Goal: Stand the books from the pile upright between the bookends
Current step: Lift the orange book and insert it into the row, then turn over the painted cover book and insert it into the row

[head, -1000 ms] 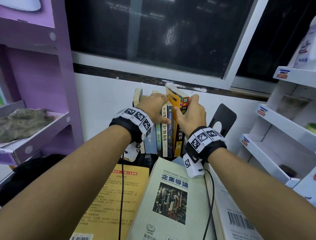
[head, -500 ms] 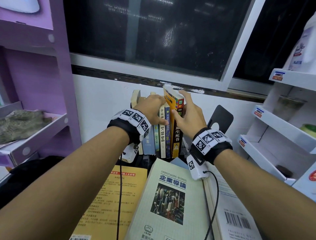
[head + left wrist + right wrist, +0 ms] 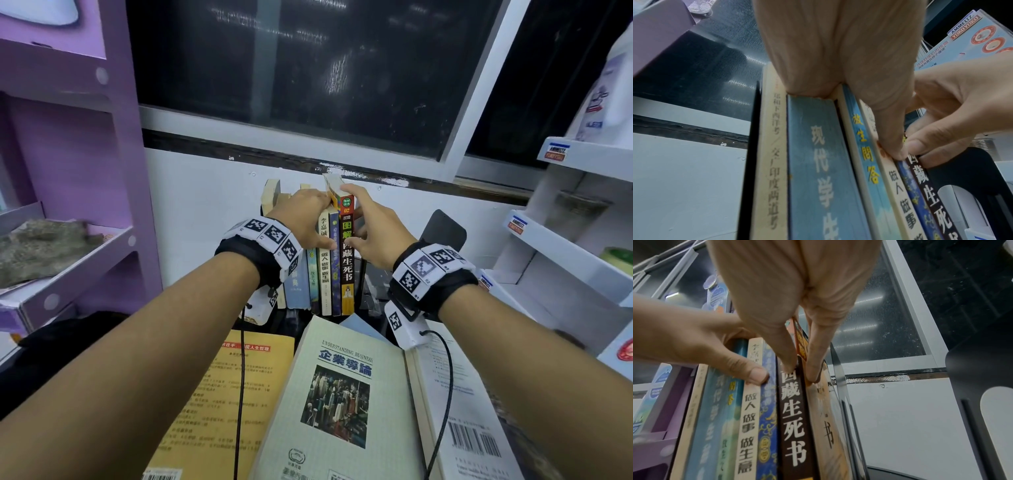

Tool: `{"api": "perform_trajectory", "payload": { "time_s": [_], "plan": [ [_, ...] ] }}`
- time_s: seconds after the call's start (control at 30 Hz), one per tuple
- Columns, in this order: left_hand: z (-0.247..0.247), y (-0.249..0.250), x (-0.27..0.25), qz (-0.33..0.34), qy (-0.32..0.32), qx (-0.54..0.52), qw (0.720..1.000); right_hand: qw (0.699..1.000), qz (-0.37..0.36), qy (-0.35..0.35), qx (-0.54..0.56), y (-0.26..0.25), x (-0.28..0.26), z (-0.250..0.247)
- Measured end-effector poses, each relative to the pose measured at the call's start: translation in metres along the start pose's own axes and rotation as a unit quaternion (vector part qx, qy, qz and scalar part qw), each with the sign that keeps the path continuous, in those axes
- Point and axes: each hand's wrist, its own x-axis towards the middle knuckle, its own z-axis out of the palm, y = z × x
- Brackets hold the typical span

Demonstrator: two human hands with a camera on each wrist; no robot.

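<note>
Both hands working at a row of upright books between two black bookends

The right hand [image 3: 376,233] is pinching the dark-spined book [image 3: 346,260] at the right end of the row, thumb on its spine and fingers [image 3: 813,369] on its cover; the left hand [image 3: 305,219] is curling over the tops of the neighbouring books [image 3: 317,274], thumb pressing a cream spine. The left bookend [image 3: 750,146] is touching the leftmost book; the right bookend [image 3: 445,233] is standing apart, further right. Near the person, the pile [image 3: 335,394] is lying flat, with a yellow book [image 3: 222,394] on its left. A purple shelf [image 3: 68,240] is flanking the left side, white racks [image 3: 565,246] the right, a dark window [image 3: 308,68] behind
</note>
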Motion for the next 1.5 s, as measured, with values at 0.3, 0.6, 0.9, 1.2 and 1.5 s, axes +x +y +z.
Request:
{"api": "perform_trajectory", "payload": {
  "time_s": [0.3, 0.6, 0.9, 1.2, 1.5],
  "plan": [
    [-0.003, 0.003, -0.003, -0.008, -0.006, 0.014, 1.000, 1.000, 0.002, -0.010, -0.011, -0.006, 0.000, 0.000],
    [-0.019, 0.017, -0.015, -0.017, -0.042, 0.020, 0.999, 0.999, -0.010, -0.013, -0.048, -0.006, -0.017, -0.032],
    [-0.028, 0.044, -0.054, -0.032, -0.016, 0.011, 0.999, 0.994, 0.000, -0.048, -0.098, 0.015, -0.079, -0.074],
    [-0.016, 0.093, -0.080, 0.026, -0.067, 0.004, 0.997, 0.983, 0.046, -0.090, -0.153, 0.064, -0.152, -0.111],
    [0.014, 0.138, -0.079, 0.036, -0.174, 0.008, 0.984, 0.968, 0.111, -0.147, -0.170, 0.101, -0.208, -0.123]
  ]
}}
